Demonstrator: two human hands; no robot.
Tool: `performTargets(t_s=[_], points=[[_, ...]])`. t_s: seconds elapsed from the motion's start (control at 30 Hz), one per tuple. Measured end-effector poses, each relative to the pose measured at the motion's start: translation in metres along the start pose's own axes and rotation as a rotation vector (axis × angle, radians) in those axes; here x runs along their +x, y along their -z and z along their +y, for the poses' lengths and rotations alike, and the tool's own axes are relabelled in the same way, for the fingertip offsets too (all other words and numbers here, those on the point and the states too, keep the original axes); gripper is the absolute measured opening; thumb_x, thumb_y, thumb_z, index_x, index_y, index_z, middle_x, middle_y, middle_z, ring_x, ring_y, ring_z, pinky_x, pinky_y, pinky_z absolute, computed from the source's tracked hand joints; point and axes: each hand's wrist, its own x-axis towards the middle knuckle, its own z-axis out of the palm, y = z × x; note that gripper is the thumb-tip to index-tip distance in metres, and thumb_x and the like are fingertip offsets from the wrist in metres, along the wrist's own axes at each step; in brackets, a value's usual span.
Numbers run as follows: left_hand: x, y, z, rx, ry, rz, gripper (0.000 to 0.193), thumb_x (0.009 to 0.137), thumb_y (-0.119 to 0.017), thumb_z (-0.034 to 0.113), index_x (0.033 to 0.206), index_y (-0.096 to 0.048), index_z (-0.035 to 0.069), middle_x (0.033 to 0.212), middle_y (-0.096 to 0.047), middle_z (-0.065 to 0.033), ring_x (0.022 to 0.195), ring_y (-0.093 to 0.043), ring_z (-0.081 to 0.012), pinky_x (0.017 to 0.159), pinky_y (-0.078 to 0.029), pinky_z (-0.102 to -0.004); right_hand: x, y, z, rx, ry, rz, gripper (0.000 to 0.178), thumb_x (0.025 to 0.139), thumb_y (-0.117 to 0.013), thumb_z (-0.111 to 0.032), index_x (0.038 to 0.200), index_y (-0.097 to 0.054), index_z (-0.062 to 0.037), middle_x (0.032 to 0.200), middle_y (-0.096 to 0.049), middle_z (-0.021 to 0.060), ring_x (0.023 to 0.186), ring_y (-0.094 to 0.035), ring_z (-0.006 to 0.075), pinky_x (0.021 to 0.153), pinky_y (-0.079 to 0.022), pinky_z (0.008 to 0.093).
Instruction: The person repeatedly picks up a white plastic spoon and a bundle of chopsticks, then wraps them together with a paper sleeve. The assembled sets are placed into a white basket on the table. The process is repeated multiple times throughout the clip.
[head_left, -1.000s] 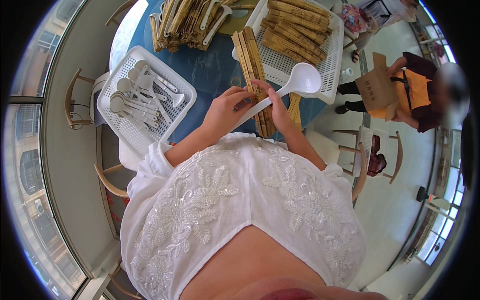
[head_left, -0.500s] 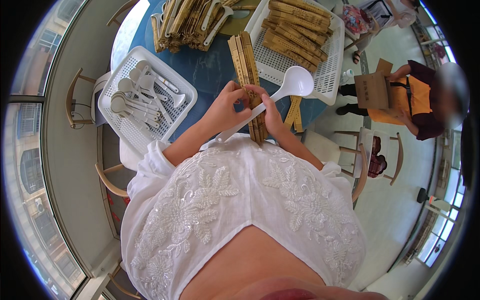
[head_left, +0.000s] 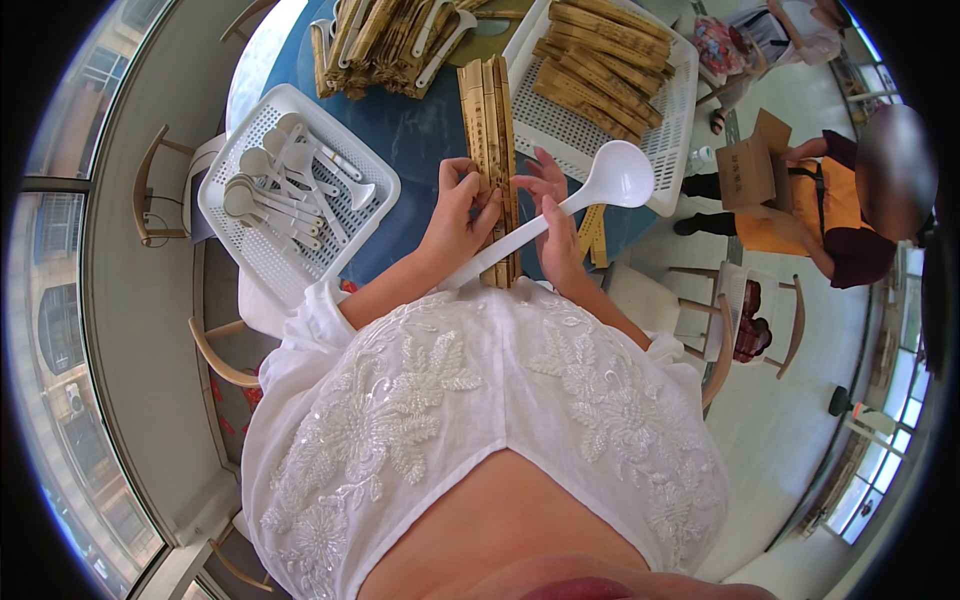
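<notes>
An upright bundle of brown bamboo slips (head_left: 487, 120) stands in front of my chest, close to the table edge. My left hand (head_left: 462, 212) is closed on its left side, fingers curled and thumb pressed against the slips. Slanting across the lower part of the bundle is a white ladle (head_left: 622, 174), its bowl up at the right and its handle end low against my blouse. The handle lies in the crook of my right hand (head_left: 560, 235), between thumb and palm. The other right fingers are stretched out beside the bundle.
A white basket (head_left: 385, 190) of ladles stands at the left. Another white basket (head_left: 684, 130) at the right holds more slip bundles. Further bundles and ladles are piled on the blue table (head_left: 415, 140). Chairs (head_left: 225, 355) surround it. A person carries a cardboard box (head_left: 748, 165) at the right.
My right fingers have spread away from the slips, while my left fingers have closed in on them. The ladle has shifted slightly right with my right hand.
</notes>
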Motion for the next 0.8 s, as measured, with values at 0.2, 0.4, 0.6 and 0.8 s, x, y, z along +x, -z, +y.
performTargets(t_s=[0.2, 0.4, 0.6, 0.8], points=[[-0.002, -0.002, -0.002, 0.069, -0.046, -0.085, 0.020, 0.084, -0.061, 0.000, 0.079, -0.041, 0.002, 0.093, -0.037, -0.0129, 0.092, -0.041, -0.0254, 0.061, -0.043, -0.0296, 0.059, 0.085, -0.057, 0.925, -0.075, -0.100, 0.036, 0.099, -0.036, -0.037, 0.104, -0.046, -0.0024, 0.062, -0.032, 0.0001, 0.059, -0.036, 0.0121, 0.062, -0.039, 0.0280], [-0.002, -0.007, 0.006, 0.031, -0.059, -0.129, 0.021, 0.083, -0.062, 0.001, 0.078, -0.042, 0.002, 0.087, -0.039, -0.0123, 0.096, -0.041, -0.0281, 0.060, -0.044, -0.0327, 0.091, 0.035, -0.084, 0.601, -0.196, 0.165, 0.046, 0.099, -0.036, -0.043, 0.108, -0.048, 0.0004, 0.073, -0.031, 0.0005, 0.069, -0.032, 0.0128, 0.067, -0.033, 0.0282], [-0.005, -0.005, 0.002, 0.057, -0.086, -0.113, 0.022, 0.082, -0.064, 0.000, 0.078, -0.042, 0.002, 0.087, -0.040, -0.0128, 0.096, -0.041, -0.0289, 0.059, -0.045, -0.0322, 0.115, 0.017, -0.092, 0.567, -0.145, 0.168, 0.025, 0.097, -0.049, -0.029, 0.109, -0.054, -0.0074, 0.075, -0.044, -0.0013, 0.071, -0.045, 0.0109, 0.071, -0.045, 0.0339], [-0.005, -0.006, 0.004, 0.045, -0.063, -0.123, 0.023, 0.082, -0.065, 0.002, 0.077, -0.043, 0.001, 0.090, -0.041, -0.0137, 0.096, -0.043, -0.0289, 0.060, -0.045, -0.0334, 0.128, 0.013, -0.071, 0.624, -0.104, 0.032, 0.025, 0.095, -0.054, -0.029, 0.107, -0.058, -0.0073, 0.071, -0.045, -0.0018, 0.062, -0.041, 0.0088, 0.058, -0.038, 0.0263]])
